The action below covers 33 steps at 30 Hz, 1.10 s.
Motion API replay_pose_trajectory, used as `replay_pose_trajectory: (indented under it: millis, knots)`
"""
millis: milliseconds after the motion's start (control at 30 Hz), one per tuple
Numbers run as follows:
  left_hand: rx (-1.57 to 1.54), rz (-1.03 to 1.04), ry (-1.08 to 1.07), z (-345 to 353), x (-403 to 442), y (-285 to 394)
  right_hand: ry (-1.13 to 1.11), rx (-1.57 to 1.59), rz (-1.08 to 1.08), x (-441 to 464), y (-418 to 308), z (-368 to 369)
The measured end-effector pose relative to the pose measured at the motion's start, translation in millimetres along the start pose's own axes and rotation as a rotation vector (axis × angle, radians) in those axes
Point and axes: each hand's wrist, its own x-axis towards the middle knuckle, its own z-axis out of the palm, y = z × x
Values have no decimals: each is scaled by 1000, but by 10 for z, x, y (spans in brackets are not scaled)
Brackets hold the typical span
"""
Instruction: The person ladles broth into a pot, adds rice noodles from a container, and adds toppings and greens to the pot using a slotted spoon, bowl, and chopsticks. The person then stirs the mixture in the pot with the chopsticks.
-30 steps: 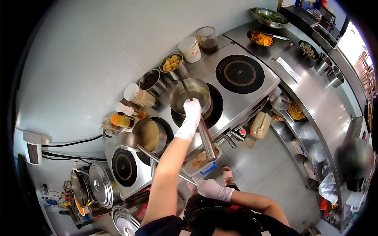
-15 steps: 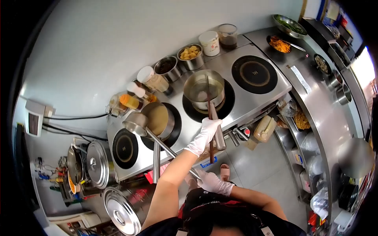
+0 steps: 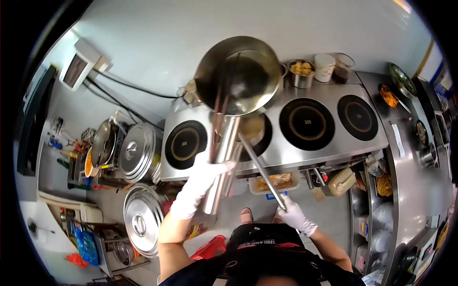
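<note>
My left hand (image 3: 199, 178), in a white glove, is closed around the handle of a steel saucepan (image 3: 207, 71) and a pair of dark chopsticks (image 3: 220, 102). The saucepan hangs in the air above the left part of the stove, tilted, with the chopsticks' far ends over its inside. Behind its handle, a second pot (image 3: 259, 137) with cloudy liquid sits on a burner, partly hidden. My gloved right hand (image 3: 295, 217) grips the end of a steel ladle (image 3: 261, 170) at the stove's front edge. The ladle's bowl is hidden.
Bare burners (image 3: 307, 123) show on the steel stove. A pot of yellow chunks (image 3: 301, 71) and a white tub (image 3: 324, 66) stand along the wall. Large lidded pots (image 3: 138, 155) are at left. On the right counter is a bowl of orange shreds (image 3: 389, 97).
My left hand has lifted the saucepan off its burner and carried it left with the chopsticks. My right hand and the ladle's handle have shifted; the ladle's bowl is now out of sight.
</note>
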Motion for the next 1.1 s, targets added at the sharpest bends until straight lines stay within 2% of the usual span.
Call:
replay_pose_trajectory:
  millis: [67,133,200,400,533,733,767,900,933,1000,1033,1067,1100]
  knots:
    - [-2,5,76,-513,-277,-149,-8,75,69,-38,-143,-16]
    - [7,-63,152,-976,-492,-368,74,121,-57,-65,-195,46]
    - [55,-146,265,-1367,-647,-663,6,408,202,-134,-379,59]
    - [74,-286,392,-2204,-557,-1930,-11,602,164,-18,-960,258]
    - [-39,-343,413,-2382,-312,-2393,-93,642,190,240,-1393,485]
    - [-212,-239,413,-2553,-35,-2819,-184,625,188,647,-1865,960]
    - [-240,-284,394,-2603,4,-2888,-203,624,190,715,-1880,1022]
    - [-401,-329,424,-2808,46,-2806,-217,653,207,907,-2002,1253]
    - [-300,-221,501,-2881,74,-2953,-224,653,204,936,-2023,1301]
    - [-391,-34,708,-2935,85,-3154,-234,654,194,977,-2049,1382]
    - [-321,-192,764,-2974,-39,-2976,-245,692,193,981,-2064,1421]
    - [-274,-196,757,-3119,-69,-3230,-256,699,219,986,-2097,1461]
    - [-331,-213,797,-3112,-192,-3029,-264,707,246,991,-2141,1510]
